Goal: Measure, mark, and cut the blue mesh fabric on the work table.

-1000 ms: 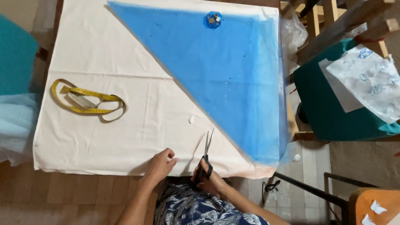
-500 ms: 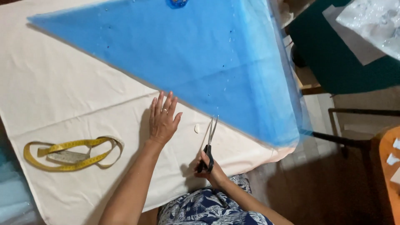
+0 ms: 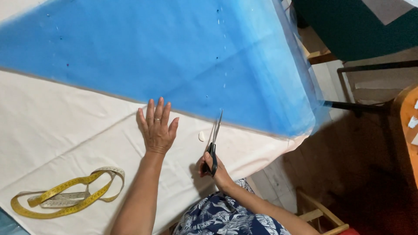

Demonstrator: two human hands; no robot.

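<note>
My left hand [image 3: 157, 129], fingers spread, has moved up flat onto the white cloth [image 3: 65, 130] below the blue fabric [image 3: 174, 56]; my right hand [image 3: 213, 167] stays clamped on the scissors [image 3: 214, 139], blades slightly parted, ready to cut

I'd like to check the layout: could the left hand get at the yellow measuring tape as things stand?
Probably yes. The left hand lies flat on the white cloth, and the measuring tape sits beside that forearm with nothing between them.
</note>
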